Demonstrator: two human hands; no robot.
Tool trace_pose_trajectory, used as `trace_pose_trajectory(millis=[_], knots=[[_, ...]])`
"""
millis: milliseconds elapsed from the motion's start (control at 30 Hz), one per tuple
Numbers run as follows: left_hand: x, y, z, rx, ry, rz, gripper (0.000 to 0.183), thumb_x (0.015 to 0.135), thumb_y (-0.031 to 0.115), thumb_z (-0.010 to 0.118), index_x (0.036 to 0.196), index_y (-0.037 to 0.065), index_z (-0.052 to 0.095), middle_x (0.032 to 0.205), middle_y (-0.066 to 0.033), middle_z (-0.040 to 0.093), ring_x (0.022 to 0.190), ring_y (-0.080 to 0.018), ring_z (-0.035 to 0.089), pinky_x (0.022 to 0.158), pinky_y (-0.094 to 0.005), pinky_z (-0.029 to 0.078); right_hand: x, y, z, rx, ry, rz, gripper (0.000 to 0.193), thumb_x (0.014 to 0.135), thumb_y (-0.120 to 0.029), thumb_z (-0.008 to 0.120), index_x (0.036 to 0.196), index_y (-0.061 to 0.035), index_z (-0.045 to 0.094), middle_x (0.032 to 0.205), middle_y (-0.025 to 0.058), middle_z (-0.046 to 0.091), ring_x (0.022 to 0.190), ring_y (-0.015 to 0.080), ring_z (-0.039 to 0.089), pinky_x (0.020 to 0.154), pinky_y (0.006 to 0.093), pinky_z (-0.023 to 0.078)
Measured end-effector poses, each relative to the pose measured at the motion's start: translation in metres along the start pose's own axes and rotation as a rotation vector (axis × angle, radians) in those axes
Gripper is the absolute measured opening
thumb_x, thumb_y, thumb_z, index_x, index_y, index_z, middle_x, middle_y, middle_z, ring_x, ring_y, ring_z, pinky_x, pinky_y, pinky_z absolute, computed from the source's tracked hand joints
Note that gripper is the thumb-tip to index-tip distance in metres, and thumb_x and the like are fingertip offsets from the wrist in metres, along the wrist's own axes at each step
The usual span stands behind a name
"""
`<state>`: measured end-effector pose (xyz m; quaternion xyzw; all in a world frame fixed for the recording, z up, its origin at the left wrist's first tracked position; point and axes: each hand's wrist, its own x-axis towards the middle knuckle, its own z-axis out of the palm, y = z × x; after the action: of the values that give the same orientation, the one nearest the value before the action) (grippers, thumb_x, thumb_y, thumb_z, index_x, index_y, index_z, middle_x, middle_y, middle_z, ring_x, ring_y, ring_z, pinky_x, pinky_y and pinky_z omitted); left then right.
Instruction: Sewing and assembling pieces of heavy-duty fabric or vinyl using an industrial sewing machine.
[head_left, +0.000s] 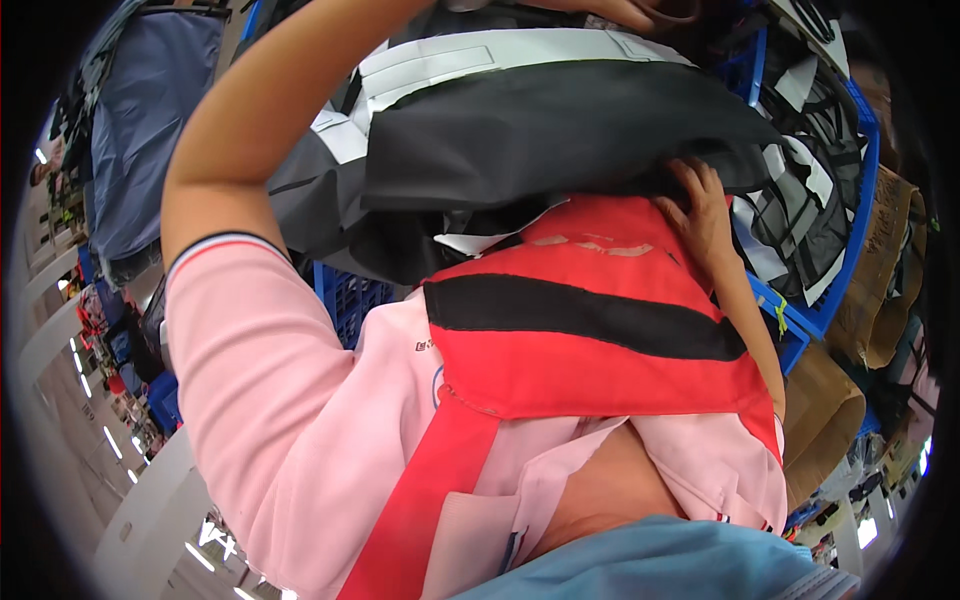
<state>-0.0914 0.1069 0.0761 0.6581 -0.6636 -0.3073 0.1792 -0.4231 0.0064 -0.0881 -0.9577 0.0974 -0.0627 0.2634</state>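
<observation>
As right fingers (711,185) bend, left arm (255,115) crooked

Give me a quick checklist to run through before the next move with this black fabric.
1. Right hand at the black fabric's near edge: ok.
2. Right-hand grip secure: cannot tell; the pinch is not clear.
3. Left hand fully in view: not ok, cut by the top edge.
4. White strip along the fabric's far side: ok, visible there.
5. Red apron free of the fabric: cannot tell; they overlap in this view.
</observation>
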Motion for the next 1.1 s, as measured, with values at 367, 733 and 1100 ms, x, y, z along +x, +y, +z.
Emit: trace_pose_trajectory(millis=[367, 733, 1100], knots=[[-0.138, -0.043, 0.100, -0.487, 0.170, -0.352, 0.032, 0.094, 0.021, 0.058, 0.118, 0.000, 0.062, 0.108, -0.0079, 0.067, 0.093, -0.0150, 0.063, 0.085, -0.0245, 0.048, 0.102, -0.029, -0.017, -0.145, 0.223, -0.213, 0.066, 0.070, -0.034, 0.078, 0.129, -0.0196, 0.053, 0.129, 0.0086, 0.051, 0.121, 0.0276, 0.048, 0.099, 0.0381, 0.035], [-0.231, 0.054, 0.121, 0.213, 0.451, -0.491, 0.022, 0.081, 0.023, 0.068, 0.088, 0.002, 0.067, 0.084, -0.0121, 0.063, 0.074, -0.0309, 0.063, 0.066, -0.0354, 0.049, 0.043, -0.002, 0.018, -0.005, -0.174, -0.247, 0.060, 0.075, -0.030, 0.073, 0.129, -0.0140, 0.052, 0.130, 0.0167, 0.049, 0.115, 0.0384, 0.051, 0.094, 0.0417, 0.044], [-0.196, 0.077, 0.073, 0.200, 0.331, -0.300, 0.012, 0.079, 0.005, 0.066, 0.090, 0.004, 0.065, 0.083, -0.0113, 0.061, 0.071, -0.0318, 0.063, 0.061, -0.0370, 0.050, 0.035, -0.061, -0.172, 0.035, -0.109, -0.118, 0.021, 0.073, 0.005, 0.059, 0.093, -0.0005, 0.062, 0.083, 0.0168, 0.063, 0.077, 0.0357, 0.062, 0.068, 0.0370, 0.049]])
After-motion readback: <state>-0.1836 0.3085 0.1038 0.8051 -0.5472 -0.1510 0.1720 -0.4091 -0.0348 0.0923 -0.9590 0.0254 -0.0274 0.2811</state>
